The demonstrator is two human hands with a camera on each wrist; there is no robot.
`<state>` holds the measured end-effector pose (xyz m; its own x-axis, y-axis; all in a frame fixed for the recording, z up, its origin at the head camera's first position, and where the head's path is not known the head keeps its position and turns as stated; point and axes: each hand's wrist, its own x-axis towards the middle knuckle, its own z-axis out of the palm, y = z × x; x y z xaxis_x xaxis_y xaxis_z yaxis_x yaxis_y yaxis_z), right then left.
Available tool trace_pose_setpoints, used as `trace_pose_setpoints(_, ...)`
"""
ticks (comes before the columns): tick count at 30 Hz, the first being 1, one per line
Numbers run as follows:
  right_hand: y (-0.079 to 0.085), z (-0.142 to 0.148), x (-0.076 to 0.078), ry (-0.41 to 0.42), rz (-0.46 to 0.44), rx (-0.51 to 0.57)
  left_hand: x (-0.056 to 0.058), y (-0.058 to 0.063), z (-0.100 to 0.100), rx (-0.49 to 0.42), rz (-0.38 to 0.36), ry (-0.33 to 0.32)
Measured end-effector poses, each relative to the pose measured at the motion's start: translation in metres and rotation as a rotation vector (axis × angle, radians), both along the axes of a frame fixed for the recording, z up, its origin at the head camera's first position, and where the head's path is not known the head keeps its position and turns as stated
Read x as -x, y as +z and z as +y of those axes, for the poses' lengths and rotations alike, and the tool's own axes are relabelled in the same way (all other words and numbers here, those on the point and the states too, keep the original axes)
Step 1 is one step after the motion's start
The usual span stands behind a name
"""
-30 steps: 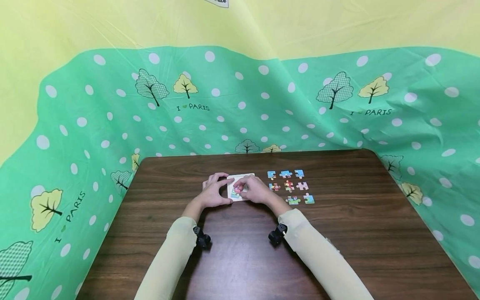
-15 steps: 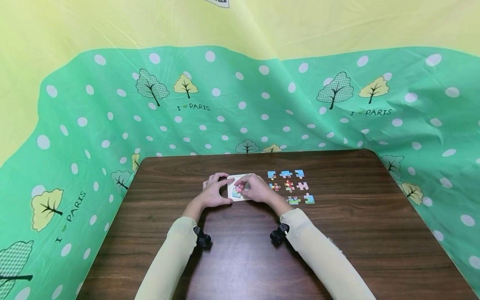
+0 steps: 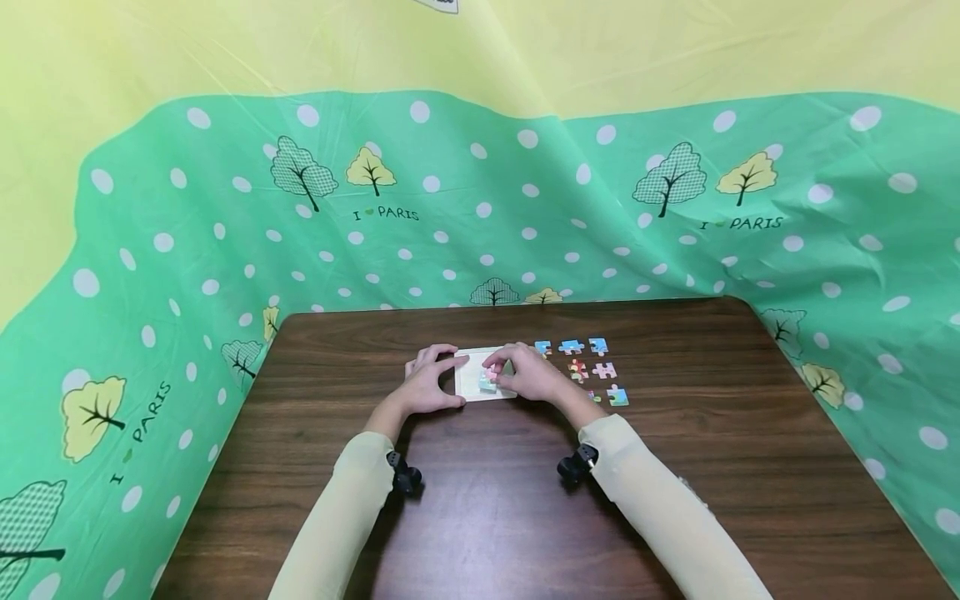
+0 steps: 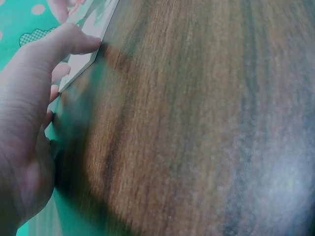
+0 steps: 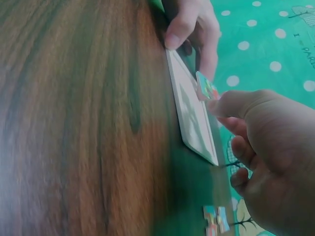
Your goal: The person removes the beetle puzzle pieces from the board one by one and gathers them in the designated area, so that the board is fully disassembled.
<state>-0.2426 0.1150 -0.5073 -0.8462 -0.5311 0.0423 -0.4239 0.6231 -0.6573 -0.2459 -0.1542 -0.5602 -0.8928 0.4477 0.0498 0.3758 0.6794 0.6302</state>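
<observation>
A white puzzle tray (image 3: 468,385) lies flat toward the back of the table, with a raised rim (image 5: 177,93) visible in the right wrist view. My left hand (image 3: 429,387) holds its left end, thumb at the near corner and fingers at the far side. Between thumb and fingertips, my right hand (image 3: 531,375) pinches a jigsaw puzzle piece (image 5: 205,86) with a pink and blue-green picture. The piece is raised and tilted above the tray. Part of the tray's right side is hidden behind the right hand in the head view.
Several loose puzzle pieces (image 3: 571,347) lie in rows right of the tray; the right hand and wrist cover some. A green and yellow cloth (image 3: 525,208) hangs behind and beside the dark wooden table (image 3: 480,533).
My right hand has shifted right, carrying the pinched puzzle piece from the tray's middle toward its right side. It now covers more loose pieces. The left hand stays on the tray.
</observation>
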Motion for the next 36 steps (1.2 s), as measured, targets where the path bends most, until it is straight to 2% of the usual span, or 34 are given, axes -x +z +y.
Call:
trace_pose_setpoints(5, 0.002, 0.011, 0.0, 0.005, -0.024, 0.017, 0.001, -0.001, 0.0, -0.003, 0.006, -0.001)
trace_pose_setpoints(13, 0.0, 0.031, -0.001, 0.004, -0.004, 0.007, 0.001, -0.002, 0.0, -0.006, 0.011, -0.001)
trace_pose_setpoints(22, 0.004, 0.056, -0.006, -0.005, -0.051, -0.013, 0.002, -0.003, -0.001, 0.001, 0.015, -0.009)
trace_pose_setpoints(30, 0.001, 0.077, -0.01, 0.015, -0.004, -0.036, 0.001, -0.004, 0.0, 0.006, 0.017, -0.006)
trace_pose_setpoints(36, -0.001, 0.093, -0.017, 0.056, 0.069, -0.024, 0.0, -0.002, 0.001, 0.009, -0.002, 0.0)
